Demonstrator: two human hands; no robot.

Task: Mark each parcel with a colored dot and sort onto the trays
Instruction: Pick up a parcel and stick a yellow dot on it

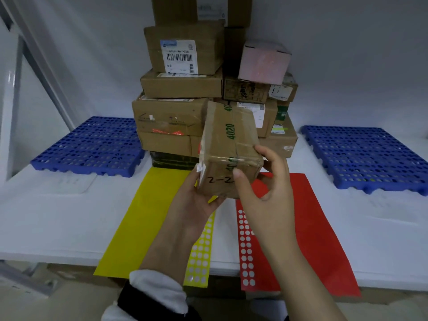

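A small brown cardboard parcel (228,144), taped and marked "4020" and "2-2", is held up over the table's middle. My left hand (196,200) grips it from below and the left side. My right hand (266,186) holds its right end, thumb on the near face and fingers round the far side. Beneath lie a yellow sticker sheet (148,218) and a red sticker sheet (308,228), each with a column of empty dot holes. A blue perforated tray (92,147) sits at the left and another blue tray (368,158) at the right.
A tall stack of cardboard parcels (178,84) stands at the back centre, with a pink box (262,63) on its right side. The white table (58,216) ends at a front edge near me. A metal frame post (14,93) rises at the far left.
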